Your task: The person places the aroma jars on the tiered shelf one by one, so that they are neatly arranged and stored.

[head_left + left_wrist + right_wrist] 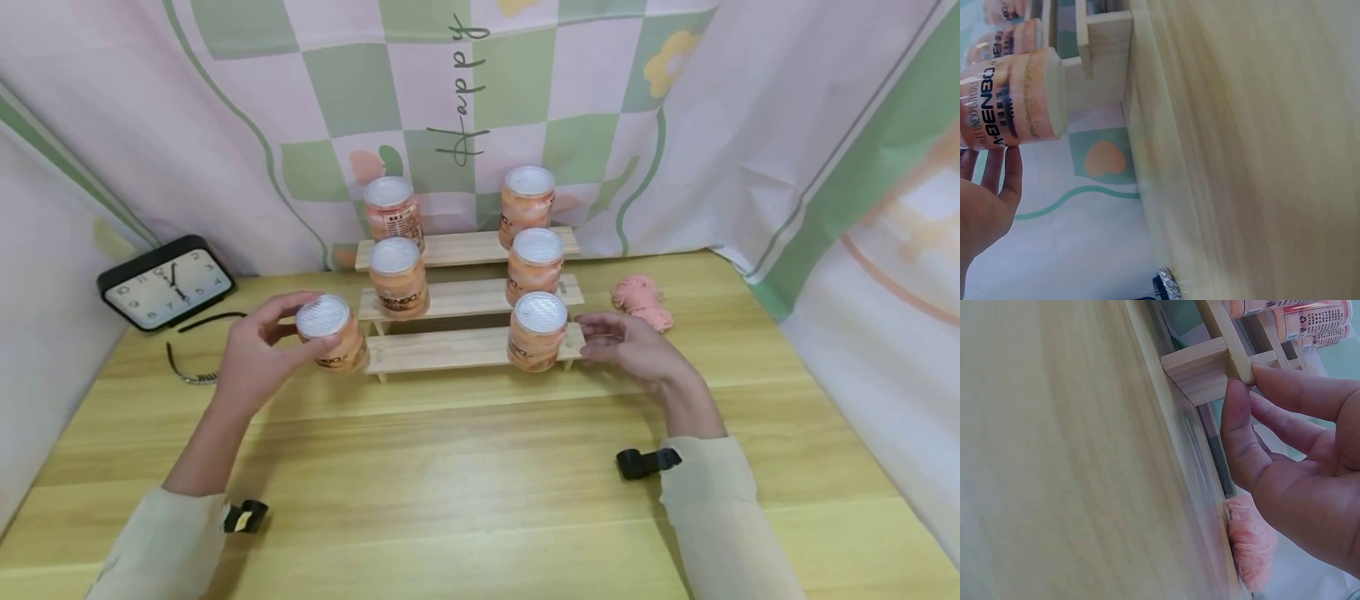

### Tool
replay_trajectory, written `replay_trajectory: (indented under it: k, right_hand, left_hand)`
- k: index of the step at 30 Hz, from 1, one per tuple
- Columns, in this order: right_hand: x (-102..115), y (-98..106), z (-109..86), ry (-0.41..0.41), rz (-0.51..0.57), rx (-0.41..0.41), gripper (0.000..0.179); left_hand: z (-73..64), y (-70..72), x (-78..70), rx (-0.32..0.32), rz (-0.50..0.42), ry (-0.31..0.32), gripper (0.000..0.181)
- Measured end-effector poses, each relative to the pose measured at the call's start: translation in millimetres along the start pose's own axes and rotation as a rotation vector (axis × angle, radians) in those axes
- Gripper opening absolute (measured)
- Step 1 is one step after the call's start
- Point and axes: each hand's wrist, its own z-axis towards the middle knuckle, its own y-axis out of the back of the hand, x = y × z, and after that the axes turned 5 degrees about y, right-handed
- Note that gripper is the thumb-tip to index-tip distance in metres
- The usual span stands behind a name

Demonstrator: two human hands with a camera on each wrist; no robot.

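Note:
In the head view my left hand (258, 350) grips an orange can (341, 346) with a clear ridged lid, thumb on one side and fingers on the other. The left wrist view shows this can (1013, 100) raised above the tabletop, beside the left end of the rack's lowest step. My right hand (630, 350) is at the other end of the three-step wooden rack (442, 348). There its thumb and forefinger pinch the end of the lowest step (1240, 359). Matching cans stand on the steps: one at the right of the lowest (536, 337), two on each higher step.
A black-framed clock (168, 283) stands at the back left, with a dark cord-like loop (197, 378) in front of it. Pink yarn (642, 302) lies right of the rack. Behind everything hangs a checked curtain (360, 87), close to the table's (465, 483) back edge.

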Motion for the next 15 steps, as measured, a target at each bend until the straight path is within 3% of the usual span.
replay_trajectory:
  k: [4, 15]
  right_hand:
    - [-1, 0, -0.2, 0.003, -0.01, -0.005, 0.06]
    - [-1, 0, -0.5, 0.005, 0.005, -0.002, 0.06]
  left_hand:
    - [-1.6, -5.2, -4.8, 0.019, -0.024, -0.038, 0.051]
    - [-1.6, -17.4, -6.1, 0.038, -0.084, -0.038, 0.05]
